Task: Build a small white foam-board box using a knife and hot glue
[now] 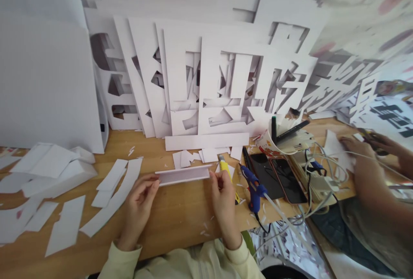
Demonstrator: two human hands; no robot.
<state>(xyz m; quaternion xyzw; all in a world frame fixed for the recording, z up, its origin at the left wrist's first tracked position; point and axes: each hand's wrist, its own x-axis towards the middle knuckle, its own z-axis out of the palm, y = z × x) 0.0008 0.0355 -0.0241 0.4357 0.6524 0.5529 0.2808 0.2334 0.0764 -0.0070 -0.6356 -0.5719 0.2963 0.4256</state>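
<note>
A long white foam-board strip piece [183, 174] is held just above the wooden table [180, 214], lying left to right. My left hand [139, 203] pinches its left end with curled fingers. At its right end my right hand [222, 199] is closed on it with thumb and fingers. A yellow utility knife [226, 170] lies just behind my right hand.
Cut-out white foam boards [226, 85] lean against the wall behind. Loose white strips [112, 193] and scraps cover the left of the table. A blue glue gun [253, 186], two phones [284, 180], a paper cup with pens [274, 141] and cables sit right. Another person's hands [358, 150] work at the far right.
</note>
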